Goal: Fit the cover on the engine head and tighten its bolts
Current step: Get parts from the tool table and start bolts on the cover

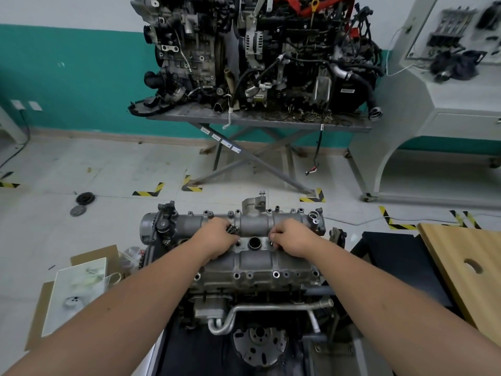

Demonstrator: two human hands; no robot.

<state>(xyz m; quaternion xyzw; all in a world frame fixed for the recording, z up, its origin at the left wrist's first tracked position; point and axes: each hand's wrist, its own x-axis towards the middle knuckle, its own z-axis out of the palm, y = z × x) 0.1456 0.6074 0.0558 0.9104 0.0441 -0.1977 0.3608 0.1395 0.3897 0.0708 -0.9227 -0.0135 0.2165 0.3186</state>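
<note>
The grey cast cover (254,263) lies on top of the engine head (244,287) in the lower middle of the head view. My left hand (217,236) rests on the cover's middle strip and holds dark bolts (232,228) in its curled fingers. My right hand (292,237) pinches a small bolt (272,236) at a hole just right of the round central opening (254,243). Empty bolt holes (276,274) run along the cover's near edge.
A wooden board (466,270) with a hole lies to the right. Cardboard and a white sheet (78,291) lie on the floor at left. A second engine (257,52) stands on a metal table (257,122) behind. A white cabinet (439,109) stands at far right.
</note>
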